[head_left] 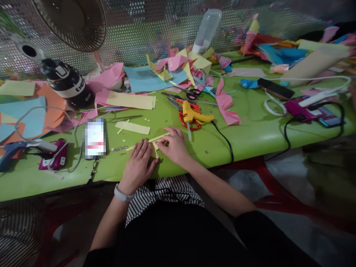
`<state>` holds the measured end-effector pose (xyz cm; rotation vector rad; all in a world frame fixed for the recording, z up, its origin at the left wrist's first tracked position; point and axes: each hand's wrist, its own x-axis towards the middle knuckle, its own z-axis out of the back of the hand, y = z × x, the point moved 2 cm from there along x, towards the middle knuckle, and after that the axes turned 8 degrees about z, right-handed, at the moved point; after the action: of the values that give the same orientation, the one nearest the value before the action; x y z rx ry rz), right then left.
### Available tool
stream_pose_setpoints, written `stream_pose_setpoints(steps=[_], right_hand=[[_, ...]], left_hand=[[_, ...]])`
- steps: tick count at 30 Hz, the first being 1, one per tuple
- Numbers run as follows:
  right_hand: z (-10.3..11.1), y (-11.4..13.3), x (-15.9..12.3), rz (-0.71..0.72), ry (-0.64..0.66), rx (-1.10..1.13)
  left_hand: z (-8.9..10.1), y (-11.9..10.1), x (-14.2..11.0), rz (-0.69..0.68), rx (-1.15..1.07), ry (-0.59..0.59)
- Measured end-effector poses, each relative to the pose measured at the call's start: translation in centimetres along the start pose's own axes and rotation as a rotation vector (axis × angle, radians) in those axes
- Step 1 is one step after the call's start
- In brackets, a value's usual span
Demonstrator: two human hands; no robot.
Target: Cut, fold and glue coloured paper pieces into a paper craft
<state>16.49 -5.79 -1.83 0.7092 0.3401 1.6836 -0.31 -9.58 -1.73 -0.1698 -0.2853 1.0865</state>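
Note:
Near the front edge of the green table, a narrow yellow paper strip (159, 139) lies under and between my hands. My left hand (139, 163), with a pale band on the wrist, lies flat on the yellow paper, fingers stretched out. Thumb and index finger of my right hand (174, 145) pinch at the strip, just right of the left fingers. A small folded yellow piece (154, 151) shows between the hands, partly covered. Beyond them lies another yellow strip (132, 127), and small grey bits (119, 148) are scattered left of my left hand.
A yellow glue gun (196, 113) rests on red-handled scissors (191, 126), its black cord trailing over the table's front edge. Black scissors (194, 94) lie behind. A phone (95, 139), a black bottle (69, 83), a fan (73, 20) and coloured paper (155, 79) surround the work area.

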Motion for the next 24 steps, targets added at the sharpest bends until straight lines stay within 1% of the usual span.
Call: stream_pose_setpoints(steps=[6,12,16,20,24], right_hand=[[-0.36,0.22,0.36,0.019,0.001,-0.030],[-0.60,0.27,0.72,0.017,0.009,-0.059],[-0.57,0.46,0.86,0.018,0.027,-0.070],[-0.56,0.66,0.78,0.042,0.013,-0.091],[-0.49,0.33,0.60,0.046,-0.001,-0.073]], left_hand=[[-0.03,0.09,0.07,-0.009,-0.015,-0.014],[0.27,-0.09,0.18,-0.002,-0.005,0.021],[0.32,-0.14,0.17,-0.008,-0.003,0.022],[0.24,-0.06,0.16,-0.008,-0.007,0.010],[0.25,-0.02,0.16,-0.011,-0.017,0.003]])
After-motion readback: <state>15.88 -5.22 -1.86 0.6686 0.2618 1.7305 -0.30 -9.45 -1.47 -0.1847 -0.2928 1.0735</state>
